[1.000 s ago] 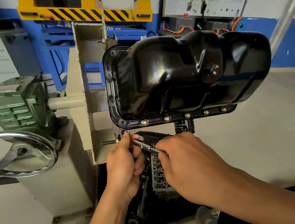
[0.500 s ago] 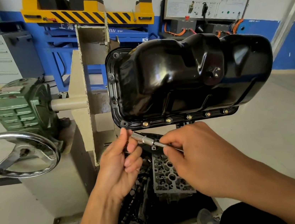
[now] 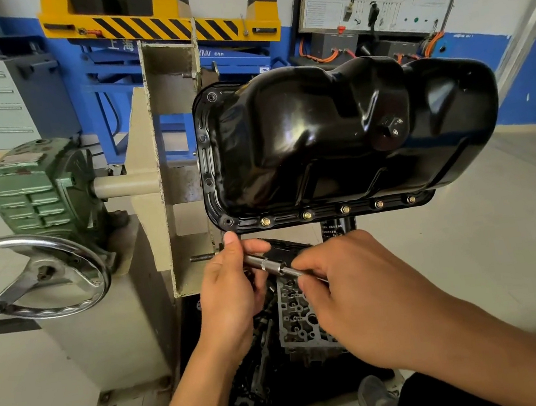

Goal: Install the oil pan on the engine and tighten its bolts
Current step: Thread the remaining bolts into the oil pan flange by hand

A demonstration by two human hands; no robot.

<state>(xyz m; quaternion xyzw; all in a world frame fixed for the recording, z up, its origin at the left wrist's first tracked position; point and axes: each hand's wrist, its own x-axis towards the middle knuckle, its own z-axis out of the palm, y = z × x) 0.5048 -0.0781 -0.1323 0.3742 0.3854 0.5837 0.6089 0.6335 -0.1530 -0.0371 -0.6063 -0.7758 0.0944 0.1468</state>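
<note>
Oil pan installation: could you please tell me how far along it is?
Done: oil pan seated, five bolts along its lower flange. In hand: left hand and right hand hold a socket driver. Remaining: the corner hole and left-edge holes look empty.

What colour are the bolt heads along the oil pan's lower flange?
The bolt heads are brass-gold against the glossy black oil pan; head view.

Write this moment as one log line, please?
oil pan: mounted | lower-edge bolts: five in | left hand: pinches socket tool | right hand: grips its shaft
</note>
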